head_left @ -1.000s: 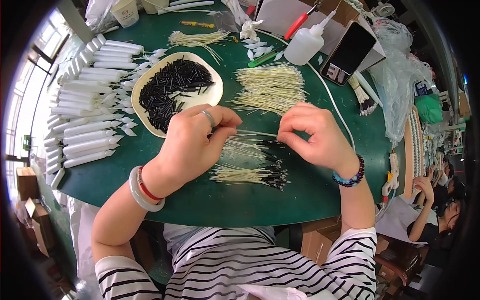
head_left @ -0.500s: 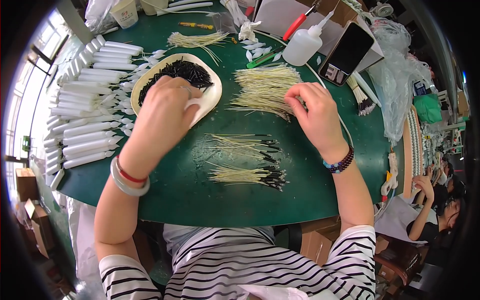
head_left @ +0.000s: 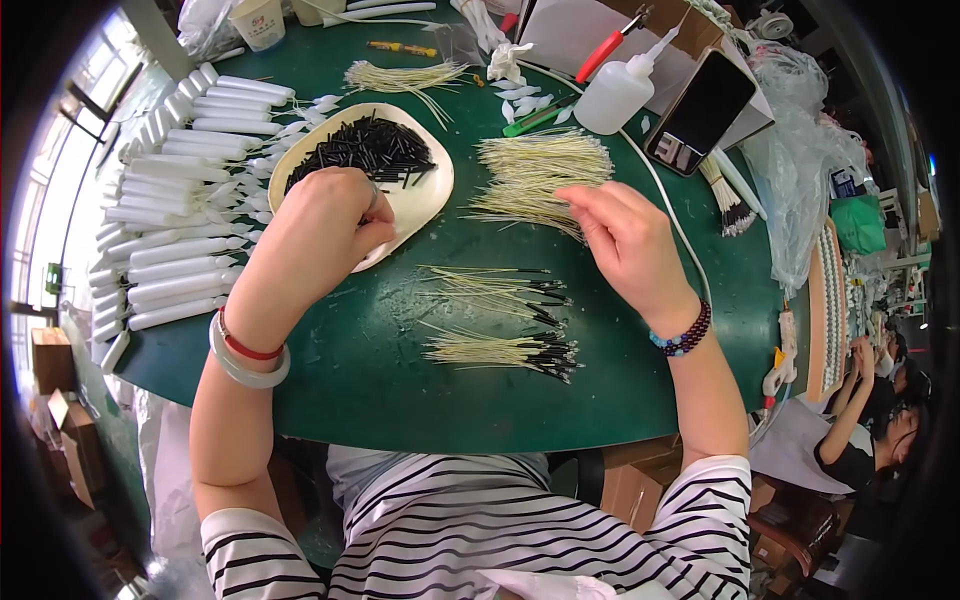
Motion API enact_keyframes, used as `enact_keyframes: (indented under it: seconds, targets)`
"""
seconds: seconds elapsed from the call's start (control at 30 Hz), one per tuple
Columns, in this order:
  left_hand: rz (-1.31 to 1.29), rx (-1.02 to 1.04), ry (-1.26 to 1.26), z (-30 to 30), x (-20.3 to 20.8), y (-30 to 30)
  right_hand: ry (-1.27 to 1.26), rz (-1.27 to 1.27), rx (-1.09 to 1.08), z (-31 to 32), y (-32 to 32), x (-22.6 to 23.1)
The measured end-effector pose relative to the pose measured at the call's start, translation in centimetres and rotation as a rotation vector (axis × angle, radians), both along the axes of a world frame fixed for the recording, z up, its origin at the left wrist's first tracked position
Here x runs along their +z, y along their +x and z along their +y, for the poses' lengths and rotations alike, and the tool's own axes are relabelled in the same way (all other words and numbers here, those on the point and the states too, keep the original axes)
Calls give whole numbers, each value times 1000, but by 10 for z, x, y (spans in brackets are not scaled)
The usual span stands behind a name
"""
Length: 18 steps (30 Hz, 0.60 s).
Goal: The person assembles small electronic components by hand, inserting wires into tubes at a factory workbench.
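Farthest left I see smooth white candles in rows. Next, the left hand curls over a shallow cream tray, fingers near the thumb; from my end I can't tell whether they pinch any of the thin black tubes heaped inside. Rightward, slender black-tipped wires lie nearer the body than a dense, strawlike pile of pale wires. At that pile, the right hand narrows, its grip unclear to me. The green table shines faintly; a co-worker sits far right.
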State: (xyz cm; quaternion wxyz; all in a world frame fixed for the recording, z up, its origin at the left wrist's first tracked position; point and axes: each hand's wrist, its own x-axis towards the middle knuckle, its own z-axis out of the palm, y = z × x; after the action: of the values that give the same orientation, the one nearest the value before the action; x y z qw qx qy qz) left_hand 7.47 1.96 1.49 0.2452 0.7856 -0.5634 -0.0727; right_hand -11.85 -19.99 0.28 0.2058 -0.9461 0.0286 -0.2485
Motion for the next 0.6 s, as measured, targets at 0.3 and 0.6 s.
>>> enact_keyframes:
  seconds: [0.3,0.6]
  targets:
    - [-103,56,-232,-13,-5,-16,55,-26,43,19,-2,3]
    - [825,-8,-275,-22,0,-60,164,-6,108,35,-4,18]
